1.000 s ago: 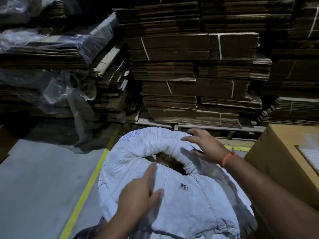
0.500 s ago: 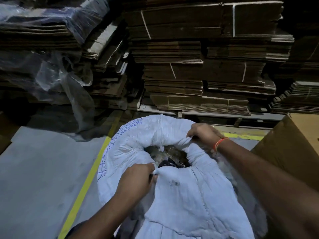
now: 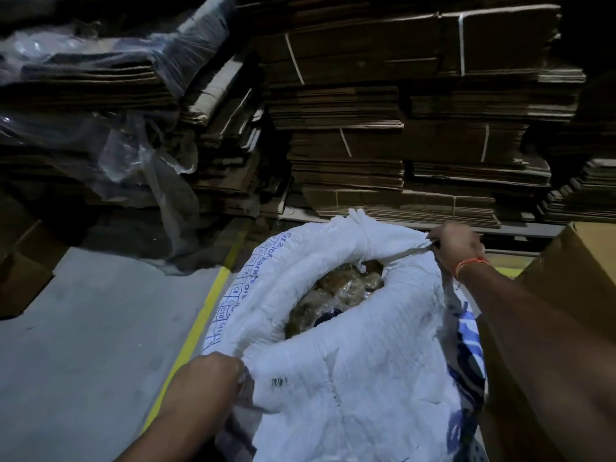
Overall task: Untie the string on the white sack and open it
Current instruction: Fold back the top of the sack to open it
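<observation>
Head view — fingers [image 3: 443,240] curled on sack [image 3: 350,378]

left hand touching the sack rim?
Touching. Head view: left hand grips a bunched fold of the sack rim, fingers curled into the cloth.

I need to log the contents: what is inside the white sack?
Brownish items in clear wrapping and something dark show through the white sack's mouth; the rolled rim covers everything deeper.
</observation>
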The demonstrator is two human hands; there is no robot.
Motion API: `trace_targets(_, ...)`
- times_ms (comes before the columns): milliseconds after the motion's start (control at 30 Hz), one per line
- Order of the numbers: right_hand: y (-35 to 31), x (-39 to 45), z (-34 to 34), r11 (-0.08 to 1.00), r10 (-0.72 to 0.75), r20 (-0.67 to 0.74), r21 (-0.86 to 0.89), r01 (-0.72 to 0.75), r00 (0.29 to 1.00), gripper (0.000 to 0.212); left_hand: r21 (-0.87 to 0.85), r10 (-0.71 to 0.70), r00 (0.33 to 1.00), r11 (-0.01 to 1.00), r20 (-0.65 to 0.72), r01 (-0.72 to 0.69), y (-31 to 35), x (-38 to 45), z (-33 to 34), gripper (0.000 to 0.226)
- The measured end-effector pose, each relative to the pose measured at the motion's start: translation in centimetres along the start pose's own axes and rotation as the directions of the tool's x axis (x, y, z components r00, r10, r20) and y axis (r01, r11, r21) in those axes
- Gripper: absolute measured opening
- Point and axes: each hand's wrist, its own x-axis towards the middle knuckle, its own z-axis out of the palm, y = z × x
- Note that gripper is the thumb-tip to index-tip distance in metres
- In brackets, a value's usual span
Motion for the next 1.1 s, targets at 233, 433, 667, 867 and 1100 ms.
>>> trace_targets(233,-0.4,-0.7,-0.9,0.994,0.103,-0.076,-0.027,-0.105,0.992,0.029,-0.050,-0.009,0.998,0.999,-0.063,0.006,-4.5,-2.9,-2.8,0.009)
trace_targets(433,-1.9,-0.6,-4.0,0.999,-0.036,0.008,-0.023,0.036,0.999,0.032,-0.143,-0.010,0.987,0.990,-0.161,-0.013,-7.1,-3.5,-3.0,0.007)
trace_targets(667,-7.5,-8.7,-3.6,0.888,0.045,-0.217,0.456,0.060,0.975,0.039,-0.203,0.086,0.899,0.961,-0.428,-0.189,-3.5,-1.6,-8.0,0.048)
trace_targets(867,-8.9,-16.2,0.8,0.851,0.179,0.132,0.476,-0.221,0.975,0.066,-0.409,-0.016,0.818,0.872,-0.574,-0.270,-2.6,10.2,-11.6,0.039)
trace_targets(1100,-10.2,-16.4,3.0,0.804,-0.093,0.271,0.588,-0.088,0.958,0.101,-0.133,0.555,0.823,0.812,-0.122,-0.568,0.3,17.8,-8.1,0.075)
